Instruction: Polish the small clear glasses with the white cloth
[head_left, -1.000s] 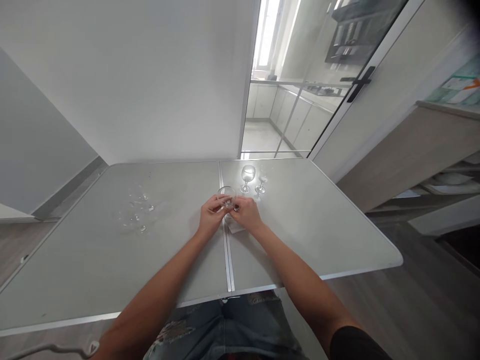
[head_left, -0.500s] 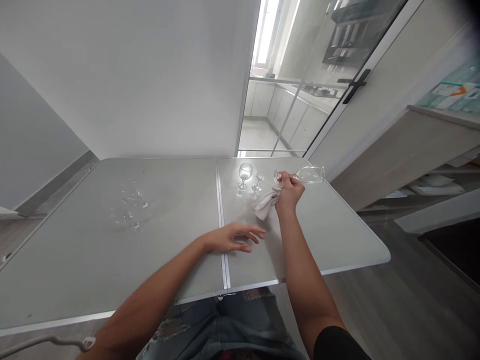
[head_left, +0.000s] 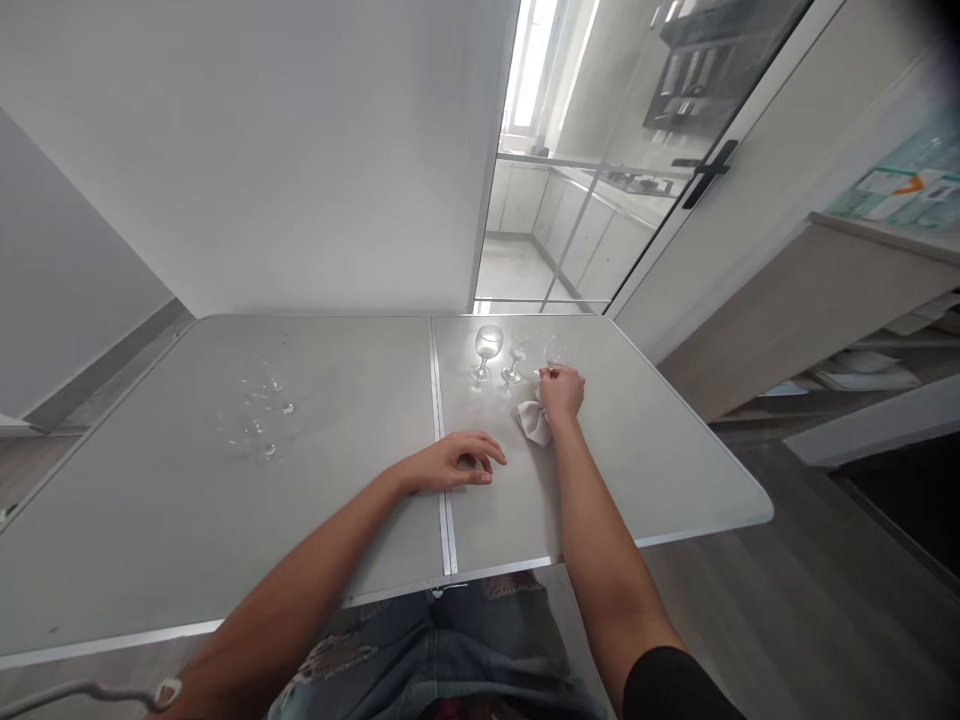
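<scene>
My right hand (head_left: 564, 393) is closed around the lower part of a clear wine glass (head_left: 556, 349), whose bowl rises upright beyond the fingers. The glass's foot is hidden by the hand. A crumpled pale cloth (head_left: 533, 423) lies against the near left side of that hand; whether the fingers pinch it I cannot tell. Just left of the held glass stand a small stemmed glass (head_left: 514, 362) and a larger round wine glass (head_left: 489, 344). My left hand (head_left: 466, 460) rests near the table's seam, fingers loosely curled and apart, holding nothing.
Several clear glasses (head_left: 270, 405), hard to make out, are at the left of the grey folding table (head_left: 360, 400). A metal seam (head_left: 437, 400) crosses the table. Beyond its far edge are a white wall and a glass door (head_left: 555, 230); shelves (head_left: 810, 310) stand at the right.
My right hand has moved left and turned the glass from lying sideways to upright, beside the other two. The cloth hangs lower. My left hand has drifted slightly left.
</scene>
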